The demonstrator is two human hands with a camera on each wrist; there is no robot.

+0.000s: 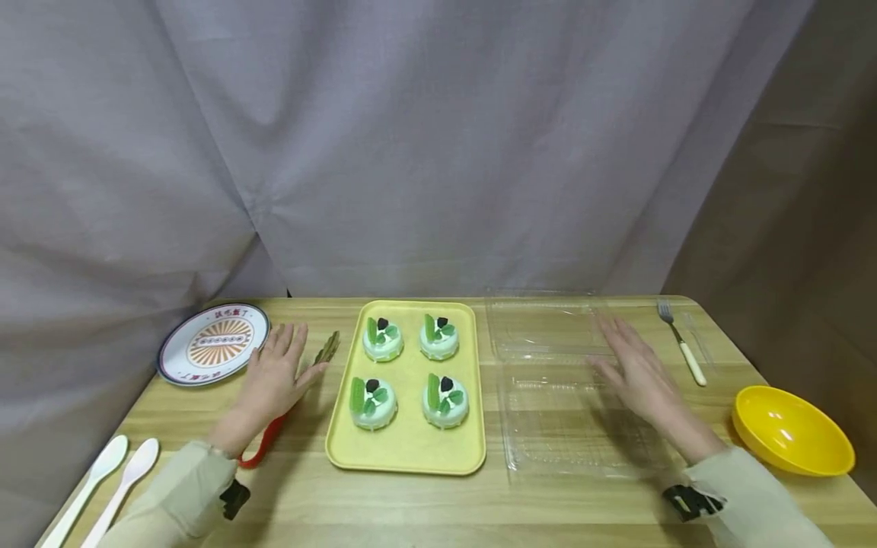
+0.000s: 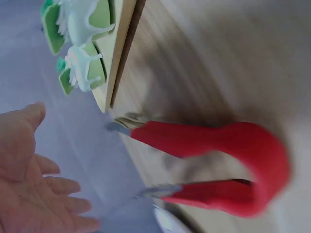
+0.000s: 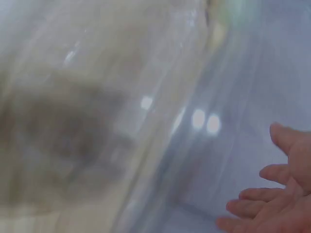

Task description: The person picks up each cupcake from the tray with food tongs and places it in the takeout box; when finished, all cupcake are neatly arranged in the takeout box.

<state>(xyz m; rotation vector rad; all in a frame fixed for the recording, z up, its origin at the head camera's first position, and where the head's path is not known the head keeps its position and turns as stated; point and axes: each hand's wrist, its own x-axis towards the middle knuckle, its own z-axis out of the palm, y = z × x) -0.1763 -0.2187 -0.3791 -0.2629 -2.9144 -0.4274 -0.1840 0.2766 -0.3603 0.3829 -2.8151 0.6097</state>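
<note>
My left hand [image 1: 272, 378], fingers extended, hovers over a pair of tongs [image 2: 209, 141] with red handles and metal tips. It holds nothing; in the left wrist view its palm and spread fingers show beside the tongs. On the right, my right hand [image 1: 633, 373] is held with straight fingers above the right side of a clear plastic box [image 1: 555, 415], whose lid [image 1: 541, 323] is folded back. Between the hands lies a yellow tray [image 1: 404, 457] bearing several small green-and-white cakes [image 1: 373, 403] topped with a dark berry and leaves.
A patterned plate [image 1: 219, 346] lies at the back left, with two white spoons [image 1: 126, 483] at the front left. At the right are a fork [image 1: 681, 346], a thin clear utensil [image 1: 697, 339] and a yellow bowl [image 1: 791, 434]. Grey cloth [image 1: 438, 152] hangs behind the table.
</note>
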